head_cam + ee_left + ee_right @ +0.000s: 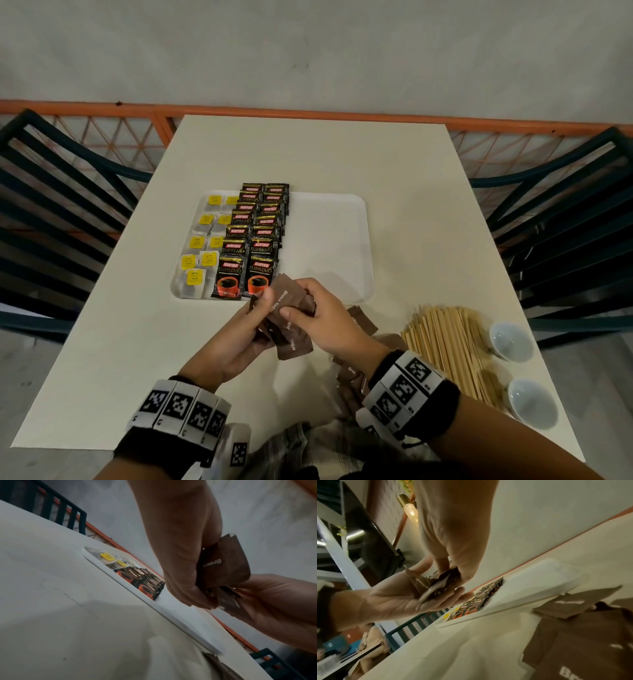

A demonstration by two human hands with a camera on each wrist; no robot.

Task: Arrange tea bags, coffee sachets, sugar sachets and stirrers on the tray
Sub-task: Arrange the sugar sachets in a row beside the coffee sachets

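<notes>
Brown sugar sachets [287, 310] in hands: count unclear, stack overlaps, print only partly readable. Left hand [239, 337] palm covered by them; right hand [320, 317] fingertips hidden behind stack. Right wrist view: sachets motion-blurred, no text legible. Loose sachets [351, 380] on table partly under right wristband [406, 389]. Coffee sachets [255, 241] overlap row on row, only front pair fully seen; back ones too small to read. Tea bags [200, 251]: tag print too small. Stirrers [452, 346] pile: near end hidden by right forearm, count n/a. Tray [329, 240] near edge partly behind hands. Left wrist view: tray far end blurred.
</notes>
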